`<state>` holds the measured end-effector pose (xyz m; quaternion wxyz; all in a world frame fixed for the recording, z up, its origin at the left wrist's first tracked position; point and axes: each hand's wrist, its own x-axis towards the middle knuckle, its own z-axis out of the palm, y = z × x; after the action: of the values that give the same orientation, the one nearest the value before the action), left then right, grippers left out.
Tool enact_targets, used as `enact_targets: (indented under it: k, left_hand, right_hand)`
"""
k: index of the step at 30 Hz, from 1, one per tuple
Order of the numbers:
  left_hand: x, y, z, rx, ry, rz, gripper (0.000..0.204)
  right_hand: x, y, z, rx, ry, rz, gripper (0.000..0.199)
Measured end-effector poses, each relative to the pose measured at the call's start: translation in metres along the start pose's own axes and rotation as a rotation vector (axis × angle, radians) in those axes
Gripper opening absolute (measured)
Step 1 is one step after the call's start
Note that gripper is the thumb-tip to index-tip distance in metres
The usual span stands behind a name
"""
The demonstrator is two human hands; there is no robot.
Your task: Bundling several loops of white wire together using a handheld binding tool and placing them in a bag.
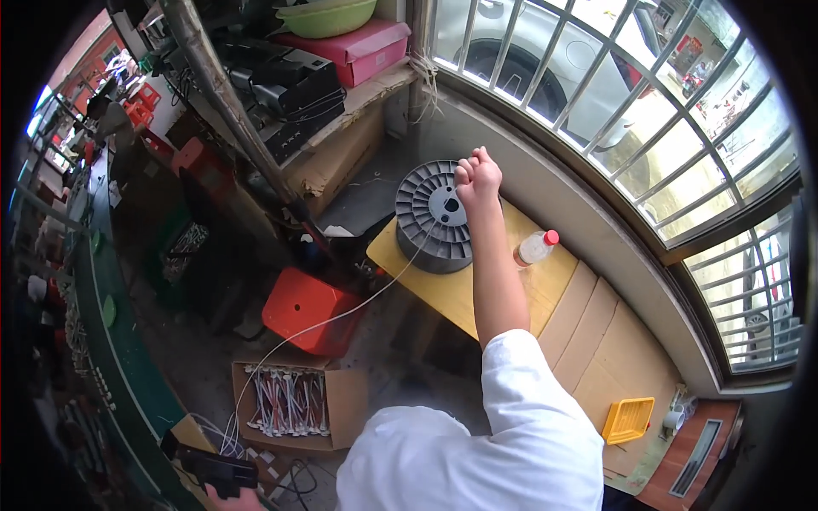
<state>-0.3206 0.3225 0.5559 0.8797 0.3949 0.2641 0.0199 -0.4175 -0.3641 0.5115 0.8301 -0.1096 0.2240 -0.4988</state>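
My right arm stretches out over a yellow table, its sleeve white. My right hand [479,176] is closed in a fist at the right rim of a large grey plastic spool [430,213]; whether anything is inside the fingers is hidden. From the spool a pale wire [336,317] droops leftward past a red stool, down to the lower left. There my left hand [236,500] shows only in part at the bottom edge, closed against a black device [220,471] of unclear kind.
A clear bottle with a red cap [537,248] stands on the yellow table [545,294]. Near the wire are a red stool [311,311] and a carton [348,409] full of cut leads. A yellow basket [629,421] lies right. Barred windows line the wall; a green bench [128,358] runs left.
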Motion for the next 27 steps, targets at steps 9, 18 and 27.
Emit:
enact_targets:
  k: [9, 18, 27]
  left_hand:
    - [-0.037, -0.134, 0.098, 0.174, -1.008, -0.617, 0.096]
    - [-0.038, -0.139, 0.087, 0.276, -1.162, -0.914, 0.106]
    - [-0.027, -0.083, 0.066, -0.021, -1.353, -0.885, 0.08]
  right_hand:
    - [-0.268, 0.186, 0.049, -0.055, -0.196, 0.849, 0.023]
    - [-0.214, 0.2, 0.05, -0.131, -0.228, 0.428, 0.024]
    - [-0.005, 0.123, 0.068, -0.001, -0.025, 0.295, 0.025]
